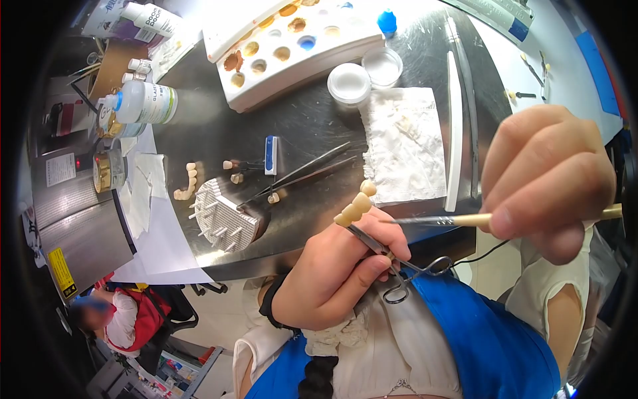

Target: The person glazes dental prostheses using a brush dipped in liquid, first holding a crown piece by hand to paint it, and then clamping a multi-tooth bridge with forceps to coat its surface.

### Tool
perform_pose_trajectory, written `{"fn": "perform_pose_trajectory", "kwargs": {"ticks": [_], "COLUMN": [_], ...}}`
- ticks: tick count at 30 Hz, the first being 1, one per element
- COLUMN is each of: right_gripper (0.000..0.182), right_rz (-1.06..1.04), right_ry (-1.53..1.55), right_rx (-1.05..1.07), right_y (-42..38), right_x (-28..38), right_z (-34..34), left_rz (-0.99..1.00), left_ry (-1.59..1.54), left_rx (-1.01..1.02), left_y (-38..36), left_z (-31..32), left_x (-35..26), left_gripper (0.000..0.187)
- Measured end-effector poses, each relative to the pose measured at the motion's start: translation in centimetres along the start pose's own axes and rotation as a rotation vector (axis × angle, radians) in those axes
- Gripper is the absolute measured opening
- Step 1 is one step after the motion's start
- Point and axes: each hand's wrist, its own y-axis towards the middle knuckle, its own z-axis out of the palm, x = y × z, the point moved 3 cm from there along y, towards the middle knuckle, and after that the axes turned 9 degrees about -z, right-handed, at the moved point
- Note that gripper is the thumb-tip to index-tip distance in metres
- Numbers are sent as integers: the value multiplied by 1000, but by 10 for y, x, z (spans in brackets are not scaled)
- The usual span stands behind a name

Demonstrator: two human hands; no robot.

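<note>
My left hand (332,276) is closed around scissor-handled clamp forceps (365,238), whose ring handles hang below the fingers. At the forceps' jaws is a dental bridge (355,207), a curved row of several cream-coloured tooth crowns. My right hand (548,179) pinches a fine paintbrush (465,220) with a pale wooden handle. The brush lies level, its dark tip pointing left, close to the left fingers and just right of the bridge.
Nearby stand a white pegged firing tray (226,216), long tweezers (299,174) and another tooth bridge (189,183). Farther back are a folded white tissue (405,149), a round white jar (349,83) and a stain palette (286,53). Bottles (143,103) line the left; a person (126,319) sits beyond.
</note>
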Motion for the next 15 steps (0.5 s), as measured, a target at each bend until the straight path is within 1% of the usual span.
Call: {"fn": "perform_pose_trajectory", "kwargs": {"ticks": [2, 4, 6, 9, 12, 15], "right_gripper": [29, 28, 27, 27, 27, 27], "right_rz": [19, 22, 19, 35, 41, 28], "right_ry": [-8, -39, -68, 20, -74, 2], "right_rx": [1, -12, -26, 43, -10, 29], "right_y": [1, 2, 2, 2, 3, 2], "right_x": [2, 0, 0, 3, 3, 4], "right_z": [-1, 0, -1, -2, -1, -2], "left_rz": [13, -30, -14, -2, -8, 3], "left_ry": [28, -28, 0, 26, 10, 28], "left_rx": [4, 1, 10, 23, 24, 33], "left_y": [0, 0, 1, 1, 0, 0], "left_z": [0, 1, 0, -1, 0, -1], "left_x": [-1, -1, -2, -2, -2, -4], "left_gripper": [13, 13, 12, 12, 11, 11]}}
